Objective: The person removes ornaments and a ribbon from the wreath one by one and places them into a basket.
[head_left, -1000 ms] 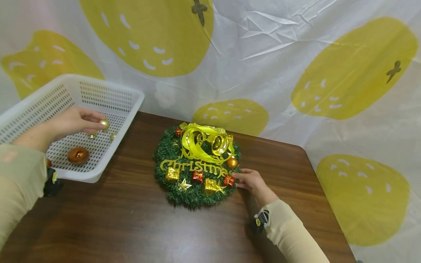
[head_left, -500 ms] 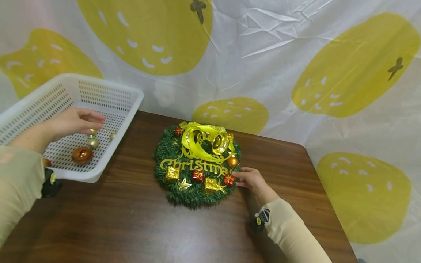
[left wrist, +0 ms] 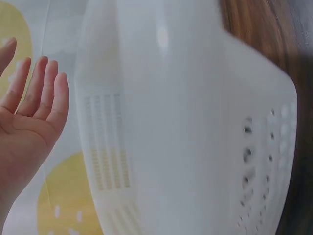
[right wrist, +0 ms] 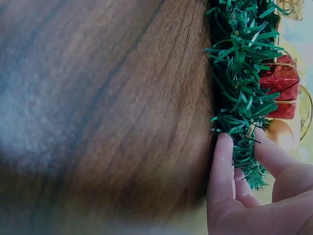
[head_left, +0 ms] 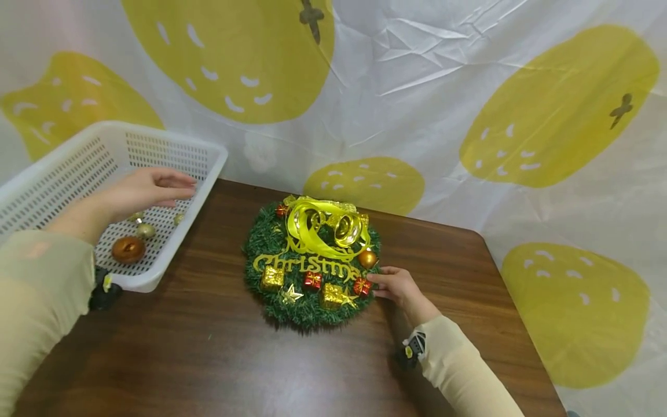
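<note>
From my seat I see the left hand [head_left: 148, 190] hovering over the white basket [head_left: 172, 153] in the left of the frame, fingers straight and spread, holding nothing; the left wrist view confirms a flat, bare palm [left wrist: 27, 122] beside the basket's perforated wall [left wrist: 161, 127]. The basket is tipped, its near rim resting on the wooden table [head_left: 208, 347], so its loose contents gather low: a copper ball [head_left: 127, 249] and a few smaller gold balls [head_left: 145, 230] lie just below the hand, apart from it.

The right hand [head_left: 397, 286] sits at the lower right edge of the Christmas wreath [head_left: 311, 263] in the middle of the frame. In the right wrist view its fingers [right wrist: 222, 166] pinch the green needles of the rim [right wrist: 239, 88] beside a red gift box [right wrist: 279, 81], which I judge is a steadying hold, keeping the wreath flat and in place on the table. An orange ball [head_left: 367, 258] sits on the wreath just above that hand.
</note>
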`<action>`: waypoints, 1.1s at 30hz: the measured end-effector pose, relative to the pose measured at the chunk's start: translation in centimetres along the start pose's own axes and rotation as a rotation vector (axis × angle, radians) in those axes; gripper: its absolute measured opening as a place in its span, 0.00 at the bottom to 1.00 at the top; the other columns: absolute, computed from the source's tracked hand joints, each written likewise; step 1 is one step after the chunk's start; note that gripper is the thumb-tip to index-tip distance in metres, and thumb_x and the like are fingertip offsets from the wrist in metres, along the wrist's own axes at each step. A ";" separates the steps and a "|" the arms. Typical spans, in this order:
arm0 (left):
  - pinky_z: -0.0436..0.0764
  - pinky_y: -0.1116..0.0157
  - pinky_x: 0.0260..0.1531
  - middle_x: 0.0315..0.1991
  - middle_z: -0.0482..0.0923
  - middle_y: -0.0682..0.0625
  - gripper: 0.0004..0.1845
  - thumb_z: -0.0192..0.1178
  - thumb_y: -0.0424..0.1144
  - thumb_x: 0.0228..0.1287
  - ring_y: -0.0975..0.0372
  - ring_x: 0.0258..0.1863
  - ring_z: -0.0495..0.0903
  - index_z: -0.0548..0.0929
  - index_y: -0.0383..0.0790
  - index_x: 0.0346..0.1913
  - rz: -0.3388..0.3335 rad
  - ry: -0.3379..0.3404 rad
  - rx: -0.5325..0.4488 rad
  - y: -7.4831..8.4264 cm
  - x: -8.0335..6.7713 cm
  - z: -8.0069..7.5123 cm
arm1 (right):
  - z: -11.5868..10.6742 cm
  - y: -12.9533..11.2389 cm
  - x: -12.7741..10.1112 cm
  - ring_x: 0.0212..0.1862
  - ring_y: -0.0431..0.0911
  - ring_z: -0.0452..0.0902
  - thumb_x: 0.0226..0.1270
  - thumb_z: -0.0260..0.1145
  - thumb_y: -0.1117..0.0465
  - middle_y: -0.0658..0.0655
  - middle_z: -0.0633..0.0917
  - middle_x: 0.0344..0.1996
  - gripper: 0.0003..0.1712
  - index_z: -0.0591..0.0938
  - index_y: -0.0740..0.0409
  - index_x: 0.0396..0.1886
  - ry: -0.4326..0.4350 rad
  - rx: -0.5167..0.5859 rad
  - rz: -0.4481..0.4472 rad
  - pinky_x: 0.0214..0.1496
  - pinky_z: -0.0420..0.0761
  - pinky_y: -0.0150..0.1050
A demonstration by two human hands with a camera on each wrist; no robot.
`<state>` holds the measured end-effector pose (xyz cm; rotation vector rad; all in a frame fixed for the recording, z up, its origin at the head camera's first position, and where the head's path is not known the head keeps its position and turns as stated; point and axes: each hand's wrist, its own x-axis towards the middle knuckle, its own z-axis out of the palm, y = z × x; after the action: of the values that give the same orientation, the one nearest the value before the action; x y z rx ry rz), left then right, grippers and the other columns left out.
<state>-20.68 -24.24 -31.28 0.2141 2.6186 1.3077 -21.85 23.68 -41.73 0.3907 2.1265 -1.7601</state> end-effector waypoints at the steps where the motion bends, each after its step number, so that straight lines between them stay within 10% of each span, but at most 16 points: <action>1: 0.78 0.63 0.54 0.65 0.65 0.35 0.34 0.52 0.53 0.67 0.63 0.54 0.75 0.63 0.34 0.67 0.005 -0.001 -0.021 0.2 0.2 0.2 | 0.0 0.0 0.0 0.19 0.36 0.71 0.62 0.62 0.71 0.48 0.74 0.18 0.37 0.56 0.77 0.67 -0.001 -0.008 -0.002 0.27 0.82 0.29; 9: 0.77 0.64 0.55 0.65 0.67 0.36 0.31 0.53 0.49 0.68 0.70 0.49 0.76 0.64 0.34 0.67 0.059 0.012 -0.116 2.1 1.6 2.0 | 0.1 -0.3 0.1 0.18 0.36 0.70 0.62 0.63 0.67 0.48 0.73 0.17 0.36 0.59 0.78 0.65 0.014 -0.120 -0.011 0.26 0.83 0.32; 17: 0.76 0.60 0.57 0.66 0.65 0.38 0.29 0.54 0.45 0.68 0.49 0.61 0.70 0.63 0.35 0.67 0.114 -0.024 -0.200 4.8 3.0 4.1 | 0.1 -0.3 -0.2 0.16 0.36 0.74 0.63 0.63 0.63 0.48 0.75 0.15 0.42 0.53 0.79 0.67 -0.022 -0.163 -0.011 0.24 0.82 0.33; 33: 0.75 0.58 0.57 0.61 0.71 0.35 0.25 0.55 0.36 0.67 0.52 0.57 0.74 0.67 0.31 0.64 0.210 -0.066 -0.358 8.1 5.9 8.5 | 0.5 -0.2 -0.1 0.15 0.36 0.73 0.61 0.64 0.66 0.49 0.75 0.19 0.41 0.54 0.79 0.66 0.001 -0.143 -0.015 0.21 0.81 0.32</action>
<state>-23.98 -11.59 -30.49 0.4720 2.3049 1.7761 -21.77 23.14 -41.60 0.3383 2.2447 -1.6028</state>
